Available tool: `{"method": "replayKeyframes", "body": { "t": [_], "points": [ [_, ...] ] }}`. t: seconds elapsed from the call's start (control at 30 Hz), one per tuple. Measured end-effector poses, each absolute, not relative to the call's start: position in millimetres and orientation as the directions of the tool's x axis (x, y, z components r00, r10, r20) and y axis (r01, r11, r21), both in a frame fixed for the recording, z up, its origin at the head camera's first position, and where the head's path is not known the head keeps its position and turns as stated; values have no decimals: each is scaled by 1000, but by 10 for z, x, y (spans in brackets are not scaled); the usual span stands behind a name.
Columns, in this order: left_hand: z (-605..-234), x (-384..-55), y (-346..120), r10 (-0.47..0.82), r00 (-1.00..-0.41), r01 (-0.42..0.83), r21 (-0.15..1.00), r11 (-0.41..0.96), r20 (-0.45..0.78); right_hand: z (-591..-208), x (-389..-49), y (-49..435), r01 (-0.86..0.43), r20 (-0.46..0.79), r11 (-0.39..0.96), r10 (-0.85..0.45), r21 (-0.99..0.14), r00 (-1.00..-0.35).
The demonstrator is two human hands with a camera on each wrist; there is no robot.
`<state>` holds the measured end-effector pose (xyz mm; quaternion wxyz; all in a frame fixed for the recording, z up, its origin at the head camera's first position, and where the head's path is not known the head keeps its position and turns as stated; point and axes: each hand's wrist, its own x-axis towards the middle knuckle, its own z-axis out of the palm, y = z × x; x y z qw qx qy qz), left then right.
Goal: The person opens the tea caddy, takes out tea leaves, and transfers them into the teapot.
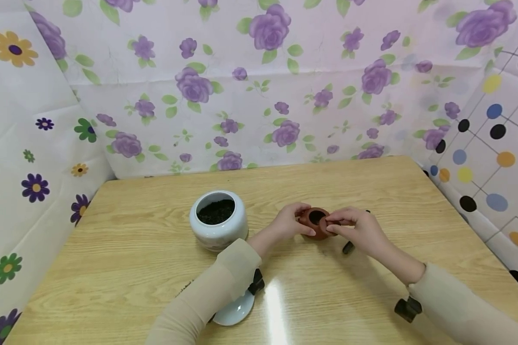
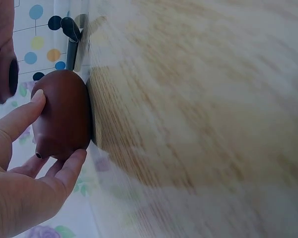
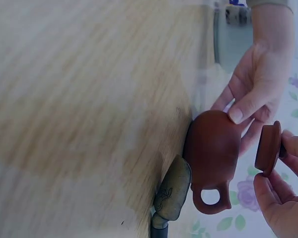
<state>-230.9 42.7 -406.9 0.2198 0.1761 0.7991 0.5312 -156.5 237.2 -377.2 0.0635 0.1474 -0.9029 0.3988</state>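
Note:
A reddish-brown clay teapot (image 1: 315,216) stands uncovered on the table, its round mouth showing dark inside. My left hand (image 1: 290,221) holds it on the spout side, thumb and fingers round its body in the left wrist view. My right hand (image 1: 357,229) pinches the teapot's lid (image 3: 269,148) by its knob. In the right wrist view the lid is tilted on edge, apart from the pot. The pot's looped handle (image 3: 223,203) faces the right hand. Beside the pot lies a tool with a carved, rounded head (image 3: 175,191) and a dark handle (image 1: 348,247).
Left of the teapot stands a white rounded jar (image 1: 237,225) holding dark loose material. A pale plate (image 1: 235,311) lies near the front, partly under the left sleeve, with a dark object's edge beside it. Patterned cloth walls (image 1: 241,110) border the wooden table (image 1: 134,249).

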Motion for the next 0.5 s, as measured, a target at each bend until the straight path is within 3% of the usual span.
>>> {"method": "replayKeyframes", "body": {
  "t": [0.5],
  "points": [
    [-4036,-2300,414,518,-836,54,912,408,-182,-3883,-1876,2260,-240,189,640,-149,-730,-971]
  ]
}}
